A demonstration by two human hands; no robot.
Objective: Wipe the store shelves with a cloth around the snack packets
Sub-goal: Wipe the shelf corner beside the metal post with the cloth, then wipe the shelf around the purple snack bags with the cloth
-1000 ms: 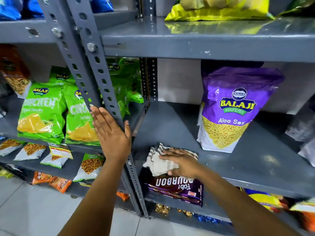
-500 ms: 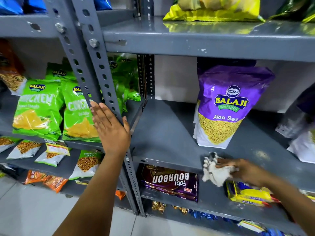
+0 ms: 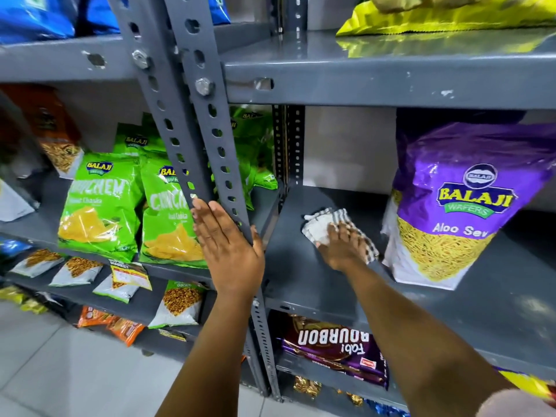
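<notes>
My right hand (image 3: 341, 248) presses a white cloth with dark checks (image 3: 323, 225) flat on the grey middle shelf (image 3: 301, 275), deep in, just left of a purple Balaji Aloo Sev packet (image 3: 460, 203) that stands upright. The cloth's left part sticks out from under my fingers. My left hand (image 3: 228, 242) rests flat against the slotted grey upright post (image 3: 207, 139), fingers together and pointing up, thumb hooked round the post's right edge.
Green Balaji packets (image 3: 99, 209) stand on the left bay's shelf. Small white and orange packets (image 3: 120, 284) lie on lower left shelves. A brown Bourbon biscuit pack (image 3: 334, 347) lies on the shelf below. A yellow-green bag (image 3: 445, 16) sits on the top shelf.
My right hand has carried the cloth from the shelf's front edge back and left, deeper onto the shelf beside the purple packet. The left hand stays on the post.
</notes>
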